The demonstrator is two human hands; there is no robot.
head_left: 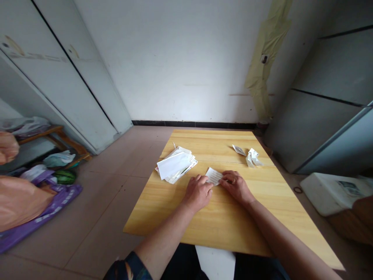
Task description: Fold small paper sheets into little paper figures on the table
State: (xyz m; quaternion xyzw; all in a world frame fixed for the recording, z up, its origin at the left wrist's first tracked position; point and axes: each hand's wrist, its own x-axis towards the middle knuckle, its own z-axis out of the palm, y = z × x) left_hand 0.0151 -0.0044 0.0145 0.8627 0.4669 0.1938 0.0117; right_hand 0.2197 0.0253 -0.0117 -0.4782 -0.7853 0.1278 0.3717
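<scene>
A small printed white paper point(214, 176) lies on the wooden table point(204, 144), between my left hand point(198, 192) and my right hand point(236, 186). The fingertips of both hands hold its two ends against the tabletop. To the left of my left hand sits a loose stack of white papers and envelopes point(175, 165). Toward the far right of the table lie a crumpled white paper point(253, 157) and a small printed packet point(239, 149), out of reach of my fingers' present position.
Bags, a striped watermelon point(65, 177) and a low wooden rack point(55, 136) stand on the tiled floor at left, beside white cabinets. A white box point(329, 192) and a grey appliance point(323, 97) stand to the right.
</scene>
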